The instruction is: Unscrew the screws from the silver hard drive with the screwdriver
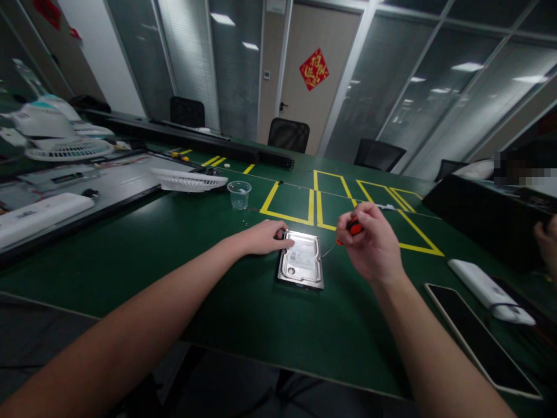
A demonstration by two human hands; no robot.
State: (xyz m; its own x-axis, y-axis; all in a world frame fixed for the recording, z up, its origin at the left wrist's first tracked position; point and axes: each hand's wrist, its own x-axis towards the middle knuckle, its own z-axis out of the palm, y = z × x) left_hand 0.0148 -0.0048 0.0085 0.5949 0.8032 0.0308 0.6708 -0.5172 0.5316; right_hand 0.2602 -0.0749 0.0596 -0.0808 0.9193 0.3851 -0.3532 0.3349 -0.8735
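Note:
A silver hard drive (305,260) lies flat on the green table (243,302), its labelled side up. My left hand (264,237) grips its upper left edge, with the thumb resting on the top face. A screwdriver (355,226) with a red and black handle is in my right hand (373,244), the fingers wrapped round the handle. Its thin shaft slants down to the left, and the tip is at the drive's right edge. Whether the tip sits in a screw is too small to tell.
A clear plastic cup (239,196) stands behind my left hand, near small specks. Fan parts (187,179) and a flat panel (117,180) lie left. At right are a phone (481,342), a white device (489,290), a black box (483,220) and another person's hand (546,247).

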